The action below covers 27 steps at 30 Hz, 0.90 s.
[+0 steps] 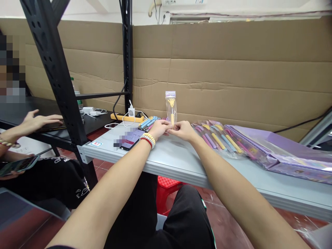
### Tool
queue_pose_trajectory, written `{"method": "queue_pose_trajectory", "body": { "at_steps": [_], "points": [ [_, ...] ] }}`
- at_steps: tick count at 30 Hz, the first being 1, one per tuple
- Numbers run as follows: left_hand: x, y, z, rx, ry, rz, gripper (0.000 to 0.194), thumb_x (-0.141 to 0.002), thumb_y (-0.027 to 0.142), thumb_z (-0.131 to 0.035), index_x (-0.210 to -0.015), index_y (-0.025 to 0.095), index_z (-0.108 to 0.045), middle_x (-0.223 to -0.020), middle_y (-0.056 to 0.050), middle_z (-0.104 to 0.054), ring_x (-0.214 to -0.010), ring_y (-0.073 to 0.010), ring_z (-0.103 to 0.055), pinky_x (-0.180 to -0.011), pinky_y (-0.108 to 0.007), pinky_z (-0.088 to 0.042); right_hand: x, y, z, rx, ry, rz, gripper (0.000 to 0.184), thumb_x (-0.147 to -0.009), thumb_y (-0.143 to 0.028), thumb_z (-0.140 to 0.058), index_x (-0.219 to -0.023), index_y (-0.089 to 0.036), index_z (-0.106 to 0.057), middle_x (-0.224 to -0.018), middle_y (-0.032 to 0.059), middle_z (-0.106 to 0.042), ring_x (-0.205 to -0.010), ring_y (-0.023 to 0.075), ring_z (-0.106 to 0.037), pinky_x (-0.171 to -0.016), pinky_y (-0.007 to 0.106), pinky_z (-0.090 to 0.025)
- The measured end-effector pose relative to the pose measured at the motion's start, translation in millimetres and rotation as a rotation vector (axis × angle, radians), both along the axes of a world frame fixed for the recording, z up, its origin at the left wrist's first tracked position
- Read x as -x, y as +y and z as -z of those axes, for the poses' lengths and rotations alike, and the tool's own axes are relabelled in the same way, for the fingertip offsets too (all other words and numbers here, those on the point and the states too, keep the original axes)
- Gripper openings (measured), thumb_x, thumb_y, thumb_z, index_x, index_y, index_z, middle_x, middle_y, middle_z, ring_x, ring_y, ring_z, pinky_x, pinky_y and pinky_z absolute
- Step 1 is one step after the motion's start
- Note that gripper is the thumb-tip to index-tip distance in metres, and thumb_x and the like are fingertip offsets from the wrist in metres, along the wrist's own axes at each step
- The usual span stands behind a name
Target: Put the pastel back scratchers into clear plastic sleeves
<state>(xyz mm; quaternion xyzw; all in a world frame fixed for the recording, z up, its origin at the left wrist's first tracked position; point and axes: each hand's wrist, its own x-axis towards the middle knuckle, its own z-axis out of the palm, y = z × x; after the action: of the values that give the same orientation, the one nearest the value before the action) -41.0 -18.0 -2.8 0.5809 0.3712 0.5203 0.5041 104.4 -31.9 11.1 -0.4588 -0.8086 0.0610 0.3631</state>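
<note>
A small yellow back scratcher [172,109] with a hand-shaped head stands upright inside a clear plastic sleeve, above the grey table. My left hand [160,128], with beaded bands at the wrist, pinches the lower end of the sleeve from the left. From the right, my right hand [181,130] pinches the same lower end, its fingertips close to the left ones. Blue and pink scratchers [151,121] lie behind my left hand, partly hidden by it. To the right of my right hand lie several bagged scratchers [220,136] in purple, yellow, blue and pink.
A phone [131,138] lies left of my left wrist. Behind it are a yellow power strip [127,118] and a white charger. A purple box [290,160] sits at the right. A black metal post [55,72] stands at the left, near another person's hand [43,121].
</note>
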Motion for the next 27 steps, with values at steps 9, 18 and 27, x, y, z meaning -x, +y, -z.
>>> {"method": "queue_pose_trajectory", "body": {
  "at_steps": [9,18,27],
  "points": [
    [4,4,3.0,-0.085,0.035,0.231,0.031,-0.071,0.041,-0.066,-0.086,0.015,-0.071,-0.089,-0.007,-0.069,-0.074,-0.0132,-0.059,-0.062,-0.024,-0.044,-4,1,-4.1,-0.066,-0.191,0.230,0.041,-0.065,-0.047,-0.061,-0.046,-0.020,-0.037,-0.046,-0.0027,-0.036,-0.048,0.0090,-0.029,-0.048,0.026,-0.021],
    [2,7,3.8,-0.268,0.337,-0.043,0.031,-0.079,0.028,-0.053,-0.100,0.014,-0.071,-0.098,-0.009,-0.070,-0.084,-0.0172,-0.062,-0.076,-0.030,-0.048,-45,-12,-23.9,-0.356,0.014,0.461,0.028,-0.064,-0.032,-0.048,-0.045,-0.020,-0.031,-0.044,-0.0023,-0.029,-0.047,0.0091,-0.028,-0.049,0.026,-0.021],
    [4,4,13.6,-0.484,1.036,-0.227,0.026,-0.075,0.017,-0.050,-0.086,0.018,-0.074,-0.094,-0.007,-0.072,-0.089,-0.0212,-0.064,-0.081,-0.029,-0.049,-150,-44,7.8,-0.307,-0.198,0.942,0.027,-0.070,-0.036,-0.048,-0.048,-0.020,-0.047,-0.054,0.0079,-0.056,-0.056,0.0186,-0.050,-0.052,0.029,-0.029]
  ]
}}
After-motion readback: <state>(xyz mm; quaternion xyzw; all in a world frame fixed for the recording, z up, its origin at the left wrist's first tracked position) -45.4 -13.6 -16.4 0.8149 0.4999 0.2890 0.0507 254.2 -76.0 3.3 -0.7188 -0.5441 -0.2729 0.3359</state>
